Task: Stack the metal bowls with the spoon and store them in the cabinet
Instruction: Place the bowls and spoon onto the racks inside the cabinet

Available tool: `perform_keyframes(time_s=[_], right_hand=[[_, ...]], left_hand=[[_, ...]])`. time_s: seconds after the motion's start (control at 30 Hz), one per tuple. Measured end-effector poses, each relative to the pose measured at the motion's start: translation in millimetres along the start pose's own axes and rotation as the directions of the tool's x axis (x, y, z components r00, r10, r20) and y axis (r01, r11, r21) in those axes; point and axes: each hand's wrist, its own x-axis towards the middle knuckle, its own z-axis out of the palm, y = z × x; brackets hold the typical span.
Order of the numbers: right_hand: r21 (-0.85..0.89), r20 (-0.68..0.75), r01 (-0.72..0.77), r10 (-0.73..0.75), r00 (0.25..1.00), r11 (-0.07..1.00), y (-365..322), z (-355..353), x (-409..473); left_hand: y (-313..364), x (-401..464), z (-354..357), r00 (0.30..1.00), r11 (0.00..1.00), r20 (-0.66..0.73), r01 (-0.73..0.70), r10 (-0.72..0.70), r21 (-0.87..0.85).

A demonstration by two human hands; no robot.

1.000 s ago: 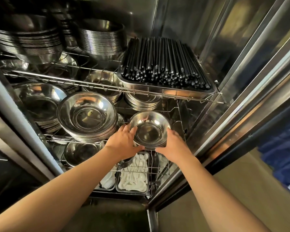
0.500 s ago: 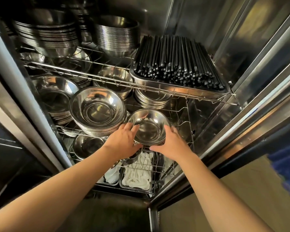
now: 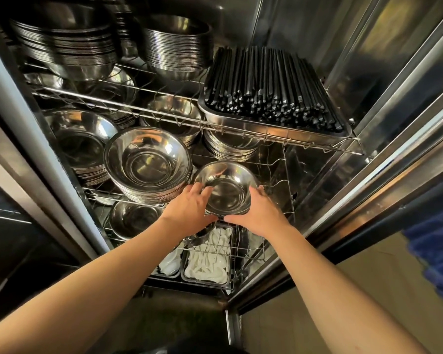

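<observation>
A small stack of metal bowls (image 3: pixel 225 190) is at the front right of the cabinet's middle wire shelf (image 3: pixel 289 175). My left hand (image 3: pixel 189 210) grips its left rim and my right hand (image 3: pixel 260 213) grips its right rim. The bowls tilt slightly toward me. Whether they rest on the shelf I cannot tell. No spoon shows inside the top bowl.
A larger stack of metal bowls (image 3: pixel 149 164) sits just left of mine, touching or nearly so. More bowl stacks (image 3: pixel 177 47) fill the top shelf beside a tray of black chopsticks (image 3: pixel 274 98). White spoons in trays (image 3: pixel 210 259) lie below. The cabinet door frame (image 3: pixel 384 159) rises on the right.
Both hands have carried the small bowl stack a little deeper and higher into the middle shelf. The camera has moved closer to the cabinet.
</observation>
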Motion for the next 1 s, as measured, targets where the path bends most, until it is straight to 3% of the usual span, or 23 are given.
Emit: perform_keyframes(time_s=[0.23, 0.53, 0.8, 1.0], right_hand=[[-0.029, -0.01, -0.048, 0.047, 0.999, 0.998, -9.7, 3.8, -6.4], [-0.065, -0.104, -0.081, 0.074, 0.992, 0.995, -32.0, -8.2, -44.1], [-0.084, -0.325, -0.081, 0.049, 0.944, 0.993, -46.1, -50.9, -139.5], [-0.091, -0.542, -0.105, 0.039, 0.839, 0.99, -27.1, -103.5, -265.9]], left_hand=[[-6.9, -2.9, -3.0, 1.0, 0.999, 0.005, -0.029, 0.029, -0.023], [-20.9, -7.7, -29.3, 0.981, 0.98, 0.018, -0.189, 0.191, -0.065], [11.1, -32.0, -90.2, 0.935, 0.933, -0.033, -0.354, 0.353, -0.067], [91.0, -81.0, -133.1, 0.866, 0.853, -0.159, -0.496, 0.474, -0.161]])
